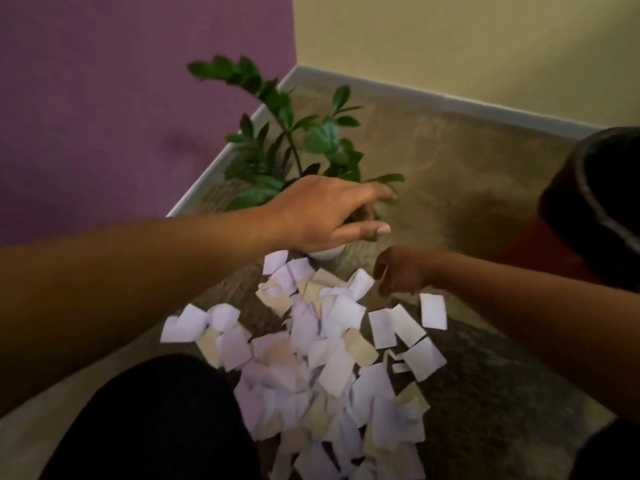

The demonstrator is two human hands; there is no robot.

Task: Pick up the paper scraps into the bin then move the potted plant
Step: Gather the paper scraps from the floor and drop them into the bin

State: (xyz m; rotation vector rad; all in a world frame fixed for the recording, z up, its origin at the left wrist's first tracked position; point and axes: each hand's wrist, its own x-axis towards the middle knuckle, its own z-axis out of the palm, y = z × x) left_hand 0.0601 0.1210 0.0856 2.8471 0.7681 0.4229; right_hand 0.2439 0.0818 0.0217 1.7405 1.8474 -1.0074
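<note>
Dark-clothed knee point(156, 420) sits lowest, with paper scraps point(322, 358) strewn over the carpet point(467, 161) just beyond it. Left hand point(325, 213) hovers, fingers loosely spread and holding nothing, over the potted plant point(294, 143) in the corner. Right hand point(401, 271) curls down at the scraps' far edge, grip unclear, with the dark bin point(595, 202) to its right.

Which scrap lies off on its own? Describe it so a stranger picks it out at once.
In front of the potted plant in the corner, a heap of paper scraps covers the carpet. At the heap's right edge, just under the right hand, lies one white upright rectangle. Unlike its overlapping neighbours, it sits alone, flat on bare carpet.
</note>
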